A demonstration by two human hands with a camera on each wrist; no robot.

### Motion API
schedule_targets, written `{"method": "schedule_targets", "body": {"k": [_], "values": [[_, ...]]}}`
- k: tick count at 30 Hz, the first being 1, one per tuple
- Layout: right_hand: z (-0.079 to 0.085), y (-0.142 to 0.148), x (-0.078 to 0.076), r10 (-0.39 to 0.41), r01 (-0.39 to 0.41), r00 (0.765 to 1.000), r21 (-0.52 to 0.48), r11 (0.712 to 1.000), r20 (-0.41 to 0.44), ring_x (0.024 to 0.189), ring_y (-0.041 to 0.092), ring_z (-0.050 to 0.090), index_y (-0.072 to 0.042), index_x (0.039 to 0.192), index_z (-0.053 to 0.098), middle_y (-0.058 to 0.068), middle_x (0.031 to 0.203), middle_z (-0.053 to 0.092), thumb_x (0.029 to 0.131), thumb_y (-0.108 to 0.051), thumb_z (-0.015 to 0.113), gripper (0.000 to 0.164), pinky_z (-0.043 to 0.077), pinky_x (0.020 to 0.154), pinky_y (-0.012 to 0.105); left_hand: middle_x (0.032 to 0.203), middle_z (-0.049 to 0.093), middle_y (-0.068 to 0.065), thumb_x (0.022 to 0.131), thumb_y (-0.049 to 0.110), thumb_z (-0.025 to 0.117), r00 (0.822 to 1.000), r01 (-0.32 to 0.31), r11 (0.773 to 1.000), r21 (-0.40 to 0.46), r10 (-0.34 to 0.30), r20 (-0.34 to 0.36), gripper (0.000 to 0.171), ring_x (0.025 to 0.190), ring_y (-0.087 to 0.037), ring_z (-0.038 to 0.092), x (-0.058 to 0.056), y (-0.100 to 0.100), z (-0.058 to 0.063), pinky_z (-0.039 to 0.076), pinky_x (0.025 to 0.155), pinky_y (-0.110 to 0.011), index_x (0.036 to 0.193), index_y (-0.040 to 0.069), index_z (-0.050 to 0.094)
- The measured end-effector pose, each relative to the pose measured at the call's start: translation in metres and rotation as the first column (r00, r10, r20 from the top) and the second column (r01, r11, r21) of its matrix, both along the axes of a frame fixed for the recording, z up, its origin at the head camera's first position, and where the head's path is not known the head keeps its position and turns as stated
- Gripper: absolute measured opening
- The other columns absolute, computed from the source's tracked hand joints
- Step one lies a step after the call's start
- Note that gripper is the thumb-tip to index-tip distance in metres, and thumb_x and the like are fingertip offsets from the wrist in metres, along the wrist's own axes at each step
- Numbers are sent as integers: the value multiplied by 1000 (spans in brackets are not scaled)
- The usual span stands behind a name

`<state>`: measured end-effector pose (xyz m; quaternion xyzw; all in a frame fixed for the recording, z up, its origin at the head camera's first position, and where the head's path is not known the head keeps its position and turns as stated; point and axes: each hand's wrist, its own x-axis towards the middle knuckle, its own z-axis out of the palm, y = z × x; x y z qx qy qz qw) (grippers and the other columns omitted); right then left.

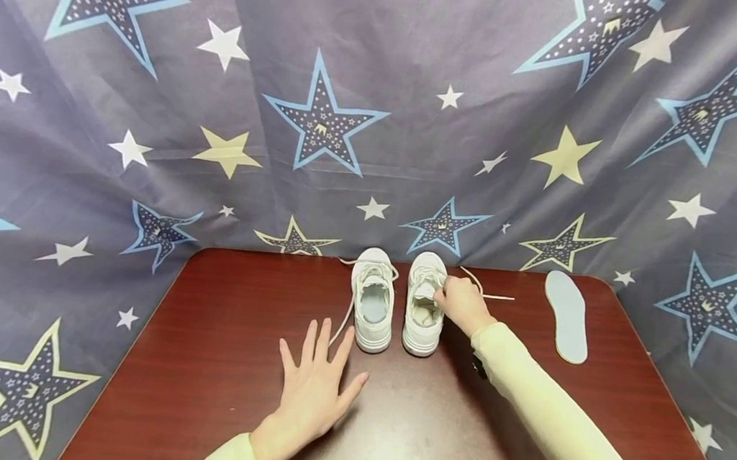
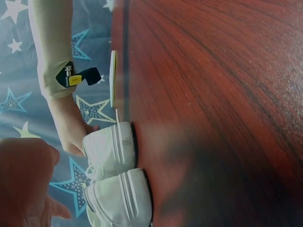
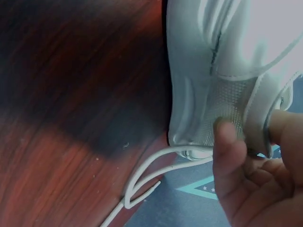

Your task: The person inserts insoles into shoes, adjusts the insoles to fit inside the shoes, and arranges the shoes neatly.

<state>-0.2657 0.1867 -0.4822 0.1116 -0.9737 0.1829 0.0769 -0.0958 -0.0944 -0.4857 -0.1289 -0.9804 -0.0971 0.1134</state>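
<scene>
Two white lace-up sneakers stand side by side at the back of the table, toes away from me. My right hand (image 1: 464,306) grips the right sneaker (image 1: 421,335) at the side of its opening. Close up in the right wrist view, the thumb (image 3: 227,156) lies along the outside and a finger hooks over the upper's edge. Inside that sneaker the lining looks cream, while a pale blue insole (image 1: 374,304) shows in the left sneaker (image 1: 373,337). My left hand (image 1: 312,392), fingers spread, is over the table just nearer than the left sneaker, holding nothing.
A loose light-blue insole (image 1: 566,318) lies on the brown table (image 1: 223,348) at the back right. White laces (image 1: 496,296) trail from both sneakers. Behind the table's far edge hangs a grey curtain (image 1: 414,67) printed with stars.
</scene>
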Motion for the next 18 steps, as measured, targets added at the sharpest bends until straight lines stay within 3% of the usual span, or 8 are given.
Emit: {"method": "schedule_targets", "body": {"k": [6,11,18], "values": [[0,4,1,3,-2,1000,-42,999,22,67,36,62,-12,63,48,10,67,59,86,-12,60,26,51,73,55,162,36,-25,99,61,54,1000,-1,1000,-11,1,23,73,153,-45,27,-1,2,-1,16,108,-85,158,19,46],[1,4,5,22,-24,999,-67,997,-34,75,42,66,-9,67,52,12,68,60,86,-12,60,21,50,82,56,162,37,-25,98,62,53,1000,-2,1000,-22,2,28,73,153,-44,28,1,2,-2,16,108,-85,157,20,47],[5,9,12,8,-9,1000,-122,992,-13,67,35,58,-8,71,52,10,67,55,86,-11,58,17,51,71,54,161,37,-25,98,60,56,1000,-5,1000,-15,5,20,71,153,-45,27,-1,0,-2,16,108,-85,157,20,48]]}}
